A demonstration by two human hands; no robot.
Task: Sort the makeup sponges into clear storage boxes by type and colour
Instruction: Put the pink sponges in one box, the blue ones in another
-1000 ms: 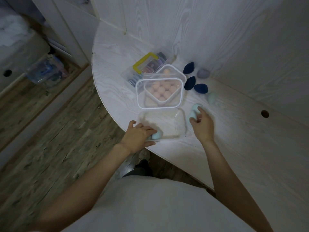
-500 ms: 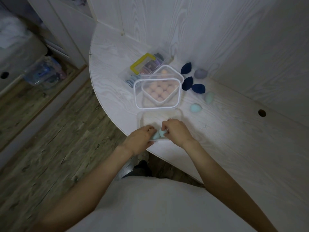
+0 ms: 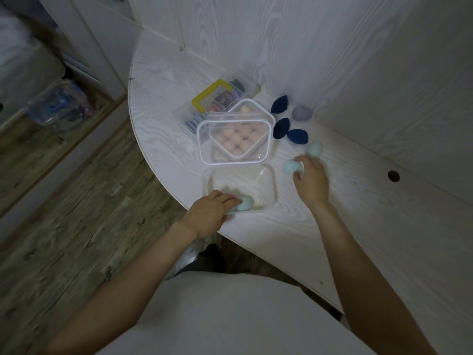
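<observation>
Mint sponges are the colour in hand. One mint sponge (image 3: 291, 166) lies on the table (image 3: 384, 239) under the curled fingers of the right hand (image 3: 311, 179), which close round it from the near side; whether it is lifted off the surface yet I cannot tell. Just beyond that grip sits a second mint sponge (image 3: 314, 149), touching or nearly touching the fingertips. To the left of the grip stands the open clear box (image 3: 266, 180), and at its near edge the left hand (image 3: 210, 213) has its fingers curled over more mint sponges (image 3: 244, 203), holding them down inside.

Further out from the grip, three navy sponges (image 3: 281, 128) and one grey-lilac sponge (image 3: 302, 113) lie loose by the wall. The lidded box of peach sponges (image 3: 235, 139) looks finished, and a yellow-handled case (image 3: 220, 103) stands behind it.

By my judgement the peach lot is done and the mint lot nearly so, with two left outside; navy and grey remain unsorted.
</observation>
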